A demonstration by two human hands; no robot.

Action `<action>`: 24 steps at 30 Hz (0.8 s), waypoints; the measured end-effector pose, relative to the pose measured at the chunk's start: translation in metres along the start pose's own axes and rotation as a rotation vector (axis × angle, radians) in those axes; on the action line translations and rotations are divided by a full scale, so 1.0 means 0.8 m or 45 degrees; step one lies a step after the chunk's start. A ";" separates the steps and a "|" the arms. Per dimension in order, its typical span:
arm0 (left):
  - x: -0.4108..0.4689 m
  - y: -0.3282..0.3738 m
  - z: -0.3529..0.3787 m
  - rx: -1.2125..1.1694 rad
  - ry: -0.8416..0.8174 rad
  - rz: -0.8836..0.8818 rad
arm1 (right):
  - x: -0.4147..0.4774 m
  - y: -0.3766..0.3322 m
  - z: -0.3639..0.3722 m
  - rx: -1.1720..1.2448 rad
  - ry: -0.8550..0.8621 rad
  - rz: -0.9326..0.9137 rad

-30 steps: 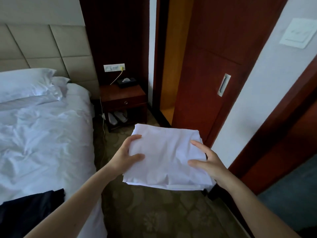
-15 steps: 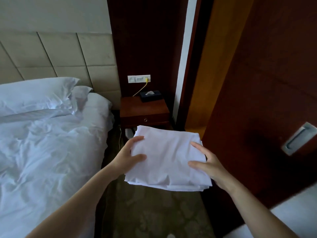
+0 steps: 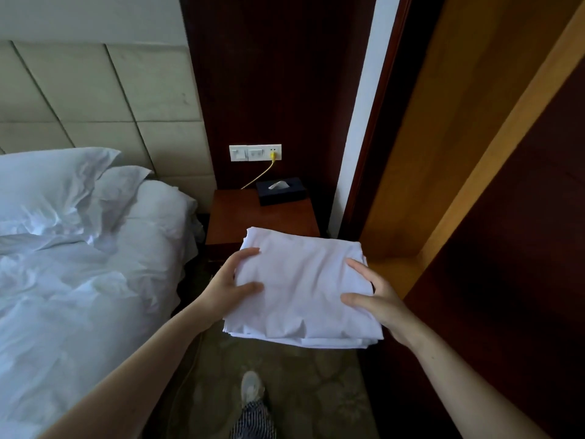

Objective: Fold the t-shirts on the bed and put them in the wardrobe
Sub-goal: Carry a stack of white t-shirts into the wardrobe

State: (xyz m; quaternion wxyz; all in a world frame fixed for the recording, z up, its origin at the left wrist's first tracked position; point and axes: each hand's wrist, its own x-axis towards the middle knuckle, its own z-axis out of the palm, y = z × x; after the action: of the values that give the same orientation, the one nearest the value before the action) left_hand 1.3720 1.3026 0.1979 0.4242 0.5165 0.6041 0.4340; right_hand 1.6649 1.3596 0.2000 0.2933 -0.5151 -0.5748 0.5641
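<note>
The t-shirts [image 3: 300, 289] and bedding [image 3: 79, 280] are white, the nightstand [image 3: 240, 213] red-brown, the carpet [image 3: 316, 391] seemingly olive with flowers.

Arms outstretched, left grip [image 3: 222, 289] and right grip [image 3: 380, 301] clasping, thumbs uppermost.

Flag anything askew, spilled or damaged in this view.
Nothing spilled or damaged. Only small untidiness: the folded white t-shirts, gripped by the left hand and right hand, have layers that stick out unevenly at the near edge, and the bed linen is rumpled.
</note>
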 end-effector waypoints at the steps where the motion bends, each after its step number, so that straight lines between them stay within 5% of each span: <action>1: 0.036 -0.002 -0.001 0.005 -0.013 0.003 | 0.030 -0.003 -0.005 0.002 0.016 0.012; 12: 0.424 0.030 0.030 0.094 -0.444 0.047 | 0.281 -0.039 -0.086 0.070 0.416 0.158; 24: 0.688 0.045 0.257 0.047 -0.823 0.050 | 0.425 0.030 -0.267 0.162 0.967 0.230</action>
State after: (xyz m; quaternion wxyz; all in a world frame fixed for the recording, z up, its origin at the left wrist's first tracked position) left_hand 1.5200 1.8696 0.1430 0.5762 0.6468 0.4358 0.2443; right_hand 1.7666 1.7435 0.1350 0.4656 -0.7165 -0.3417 0.3913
